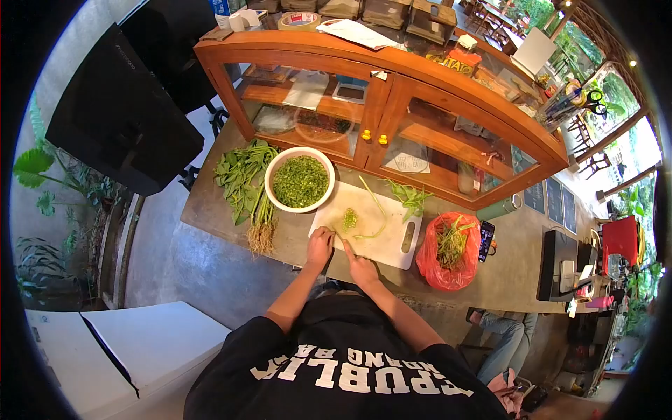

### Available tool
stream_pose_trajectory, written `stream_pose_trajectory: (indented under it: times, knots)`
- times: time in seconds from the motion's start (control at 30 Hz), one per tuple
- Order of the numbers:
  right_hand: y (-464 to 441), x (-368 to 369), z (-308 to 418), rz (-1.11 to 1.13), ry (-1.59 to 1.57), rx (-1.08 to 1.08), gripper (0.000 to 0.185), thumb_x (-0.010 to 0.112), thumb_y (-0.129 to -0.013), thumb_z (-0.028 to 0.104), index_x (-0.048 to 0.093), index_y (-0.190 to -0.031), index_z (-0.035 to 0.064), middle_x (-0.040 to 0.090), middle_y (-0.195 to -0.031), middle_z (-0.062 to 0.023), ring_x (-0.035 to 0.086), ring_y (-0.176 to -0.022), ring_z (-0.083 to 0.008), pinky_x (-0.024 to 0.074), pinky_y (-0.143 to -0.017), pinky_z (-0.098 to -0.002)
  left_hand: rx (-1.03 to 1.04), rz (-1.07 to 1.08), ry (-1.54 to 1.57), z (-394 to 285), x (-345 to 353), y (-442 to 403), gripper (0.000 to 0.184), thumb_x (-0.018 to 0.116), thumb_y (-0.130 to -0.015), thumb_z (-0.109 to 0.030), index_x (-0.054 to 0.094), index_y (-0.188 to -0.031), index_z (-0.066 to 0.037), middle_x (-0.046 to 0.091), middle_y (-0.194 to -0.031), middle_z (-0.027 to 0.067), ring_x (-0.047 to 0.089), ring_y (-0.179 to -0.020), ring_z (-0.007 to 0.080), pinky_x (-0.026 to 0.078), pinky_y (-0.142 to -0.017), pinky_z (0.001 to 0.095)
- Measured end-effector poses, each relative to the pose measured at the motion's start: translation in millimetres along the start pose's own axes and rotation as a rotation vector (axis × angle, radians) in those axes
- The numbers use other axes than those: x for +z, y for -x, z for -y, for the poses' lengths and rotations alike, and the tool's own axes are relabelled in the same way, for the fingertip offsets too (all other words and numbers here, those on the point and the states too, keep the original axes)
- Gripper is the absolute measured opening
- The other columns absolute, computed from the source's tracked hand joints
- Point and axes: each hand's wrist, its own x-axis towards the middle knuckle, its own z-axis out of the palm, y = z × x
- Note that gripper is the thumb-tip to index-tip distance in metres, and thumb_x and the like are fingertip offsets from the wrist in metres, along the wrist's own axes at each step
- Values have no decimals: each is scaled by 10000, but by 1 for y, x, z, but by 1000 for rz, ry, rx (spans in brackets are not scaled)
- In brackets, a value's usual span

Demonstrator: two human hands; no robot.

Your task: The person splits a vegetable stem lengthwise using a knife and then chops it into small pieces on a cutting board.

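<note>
My left hand is closed at the near left edge of the white cutting board, fingertips bunched; what they pinch is too small to make out. Just right of it, my right hand is closed with its index finger stretched forward along what looks like a knife, mostly hidden by the hand. Beyond my fingers lies a small pile of chopped green pieces. A long pale-green stem curves across the board, and a leafy sprig rests at its far right. Left of the board stands a white bowl of chopped greens.
A bunch of leafy greens with roots lies at the table's left. To the right are a red plastic bag with stem scraps, a phone and a green bottle. A glass-doored wooden cabinet borders the far side. Another person's leg shows lower right.
</note>
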Motion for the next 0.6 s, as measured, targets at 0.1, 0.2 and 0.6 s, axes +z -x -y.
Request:
stream_pose_trajectory:
  times: [0.1, 0.2, 0.6]
  knots:
    - [8, -8, 3, 0, -23, 5, 822, 532, -853, 41, 172, -1567, 236, 666, -738, -250, 675, -666, -408, 555, -627, -515, -9, 2, -21, 1, -1, 1, 73, 665, -817, 23, 694, -879, 47, 630, -881, 176, 607, -863, 367, 500, -788, 433]
    - [15, -13, 1, 55, -49, 26, 814, 522, -862, 45, 167, -1567, 248, 669, -758, -254, 678, -684, -411, 557, -652, -513, -12, 6, -6, -1, -1, 1, 79, 657, -816, 31, 693, -886, 45, 628, -891, 171, 603, -863, 366, 499, -790, 435]
    - [16, -8, -6, 55, -18, -5, 817, 533, -864, 59, 161, -1566, 248, 670, -766, -248, 675, -653, -409, 556, -635, -531, -6, -5, -29, 7, 5, 7, 76, 677, -815, -23, 699, -887, -10, 616, -887, 130, 596, -867, 339, 500, -799, 424]
